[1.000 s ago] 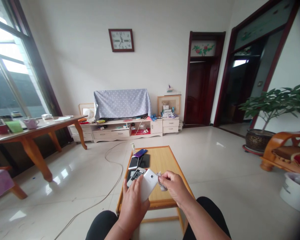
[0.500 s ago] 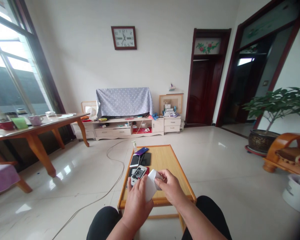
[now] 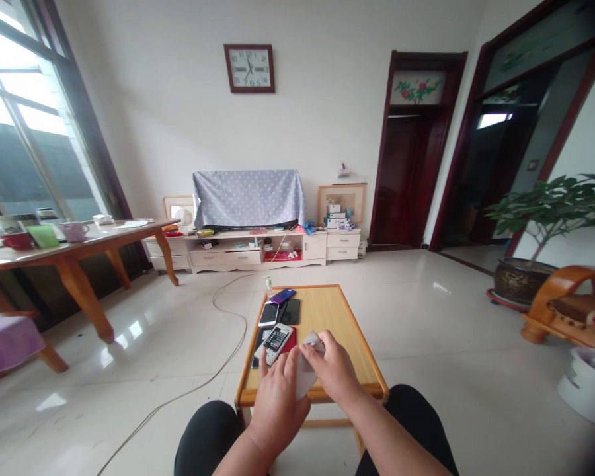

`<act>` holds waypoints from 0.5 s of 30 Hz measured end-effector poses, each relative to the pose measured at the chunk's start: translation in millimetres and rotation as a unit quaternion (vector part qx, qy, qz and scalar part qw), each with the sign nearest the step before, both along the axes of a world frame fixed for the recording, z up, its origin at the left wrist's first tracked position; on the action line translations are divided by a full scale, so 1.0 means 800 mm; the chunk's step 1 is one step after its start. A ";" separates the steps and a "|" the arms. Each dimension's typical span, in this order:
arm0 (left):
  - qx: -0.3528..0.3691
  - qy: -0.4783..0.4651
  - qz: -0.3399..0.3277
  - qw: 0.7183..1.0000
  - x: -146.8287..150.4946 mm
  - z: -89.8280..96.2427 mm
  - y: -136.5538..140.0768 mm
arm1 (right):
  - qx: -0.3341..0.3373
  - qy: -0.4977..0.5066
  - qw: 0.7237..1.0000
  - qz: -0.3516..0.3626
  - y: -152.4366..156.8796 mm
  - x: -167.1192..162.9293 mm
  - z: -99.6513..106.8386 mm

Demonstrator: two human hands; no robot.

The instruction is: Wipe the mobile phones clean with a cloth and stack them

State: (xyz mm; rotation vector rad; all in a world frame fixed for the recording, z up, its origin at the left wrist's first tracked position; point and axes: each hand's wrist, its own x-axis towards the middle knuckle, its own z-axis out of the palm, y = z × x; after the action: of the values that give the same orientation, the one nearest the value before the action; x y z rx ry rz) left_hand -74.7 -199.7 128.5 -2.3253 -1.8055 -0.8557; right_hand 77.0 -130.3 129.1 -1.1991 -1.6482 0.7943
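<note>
Both hands are over the near end of a small wooden table (image 3: pixel 327 314), closed around a small white box (image 3: pixel 305 382). My left hand (image 3: pixel 280 403) grips the box's left side, its fingers along the edge. My right hand (image 3: pixel 333 370) pinches the upper right end with thumb and fingers, covering part of it. Just beyond my left fingers lies a white phone (image 3: pixel 277 338) with its back off and the battery showing. A red flat item (image 3: pixel 291 341) lies partly under it. Farther up are a white-framed phone (image 3: pixel 268 315), a dark phone (image 3: pixel 292 311) and a purple phone (image 3: pixel 282 296).
A pump bottle (image 3: pixel 268 285) stands at the small table's far left corner. A cable (image 3: pixel 218 370) runs across the floor on the left. A dining table (image 3: pixel 104 235) with cups is at left; a white bucket (image 3: pixel 588 383) and wooden chair (image 3: pixel 570 304) are at right.
The box has turned and tilted in my hands, showing a greyer face and less of its white side. My right hand has shifted slightly up and over its end. The view has moved slightly.
</note>
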 end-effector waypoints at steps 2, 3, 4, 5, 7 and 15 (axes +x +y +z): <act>0.001 -0.001 -0.003 1.000 0.002 -0.001 -0.001 | -0.001 0.001 1.000 -0.016 0.009 -0.002 0.000; 0.003 -0.003 0.002 1.000 0.002 -0.002 -0.001 | -0.004 0.016 1.000 -0.016 0.012 -0.003 -0.001; 0.005 -0.005 0.010 1.000 0.002 -0.003 -0.001 | -0.011 0.039 0.999 -0.010 0.012 -0.005 -0.003; 0.006 -0.009 0.020 1.000 0.001 -0.005 0.000 | -0.021 0.062 0.998 0.001 0.010 -0.007 -0.006; 0.007 -0.020 0.038 0.999 -0.003 -0.008 0.002 | -0.034 0.095 0.994 0.030 0.001 -0.011 -0.012; 0.009 -0.021 0.038 0.999 -0.003 -0.009 0.003 | 0.007 0.003 1.000 -0.002 0.000 -0.011 -0.012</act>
State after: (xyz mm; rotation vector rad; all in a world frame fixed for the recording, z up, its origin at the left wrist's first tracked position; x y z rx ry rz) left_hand -77.4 -197.5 121.3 -2.2269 -1.8811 -0.9132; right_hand 67.9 -130.1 119.2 -1.1883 -1.6435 0.7814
